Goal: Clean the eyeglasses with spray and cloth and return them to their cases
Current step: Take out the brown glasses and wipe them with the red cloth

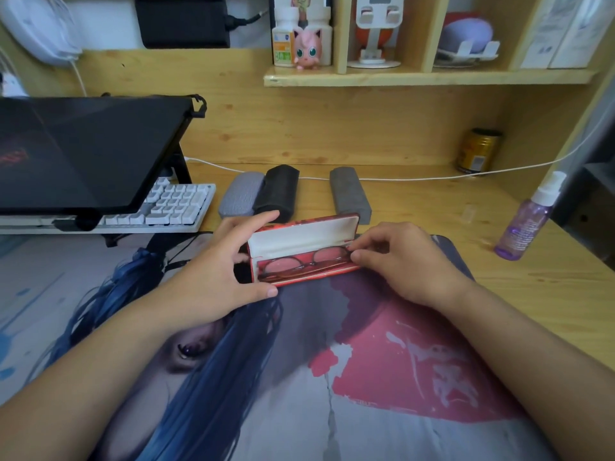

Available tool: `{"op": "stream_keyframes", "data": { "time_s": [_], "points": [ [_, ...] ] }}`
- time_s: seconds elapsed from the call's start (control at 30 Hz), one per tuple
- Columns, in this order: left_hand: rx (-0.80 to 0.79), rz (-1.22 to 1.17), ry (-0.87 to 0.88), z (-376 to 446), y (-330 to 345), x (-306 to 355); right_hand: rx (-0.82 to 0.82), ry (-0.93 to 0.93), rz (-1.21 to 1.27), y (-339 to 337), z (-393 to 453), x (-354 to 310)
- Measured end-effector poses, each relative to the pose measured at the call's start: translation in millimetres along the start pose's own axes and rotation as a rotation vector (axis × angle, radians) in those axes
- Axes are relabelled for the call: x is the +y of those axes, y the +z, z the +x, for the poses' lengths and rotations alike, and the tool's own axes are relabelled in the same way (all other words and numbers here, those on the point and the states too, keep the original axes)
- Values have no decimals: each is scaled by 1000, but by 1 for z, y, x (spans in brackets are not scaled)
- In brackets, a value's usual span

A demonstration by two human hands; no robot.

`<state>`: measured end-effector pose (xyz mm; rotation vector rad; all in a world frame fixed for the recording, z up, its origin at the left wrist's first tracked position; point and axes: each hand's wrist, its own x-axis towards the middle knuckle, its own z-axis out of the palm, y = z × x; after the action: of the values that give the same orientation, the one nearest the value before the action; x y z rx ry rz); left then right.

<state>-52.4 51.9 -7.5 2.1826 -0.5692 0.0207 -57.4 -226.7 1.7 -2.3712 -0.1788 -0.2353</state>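
My left hand (pixel 216 271) grips the open red case (pixel 299 241) on the mat (pixel 366 377); my right hand (pixel 406 261) pinches the glasses (pixel 299 265) lying inside; they look light and fragile, so I'd lift by the frame, not the lenses.

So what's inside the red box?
Folded eyeglasses lie inside the open red case, over a red lining. The right hand fingers cover the glasses' right end, and the left hand hides the case's left end.
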Motion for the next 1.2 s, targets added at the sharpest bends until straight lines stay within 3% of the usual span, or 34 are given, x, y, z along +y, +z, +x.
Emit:
{"op": "stream_keyframes", "data": {
  "time_s": [0.27,0.4,0.57,0.7,0.83,0.9,1.07,1.2],
  "points": [
    [12,-38,39,2,1,-7,49,169,501,-11,0,3],
    [23,-1,53,2,0,-9,-122,355,749,-33,-3,3],
    [25,14,54,3,-2,-8,-401,376,553,-46,-8,11],
    [21,12,53,1,-1,-5,-652,286,323,-55,-11,9],
    [19,-1,67,1,-1,-5,-738,232,207,-57,-12,5],
    [21,5,81,2,0,-4,-659,202,172,-58,-11,3],
    [34,83,103,5,6,-1,-30,-142,61,-31,-1,2],
    [43,126,122,4,8,0,81,-409,-373,-2,5,-2]
  ]
}}
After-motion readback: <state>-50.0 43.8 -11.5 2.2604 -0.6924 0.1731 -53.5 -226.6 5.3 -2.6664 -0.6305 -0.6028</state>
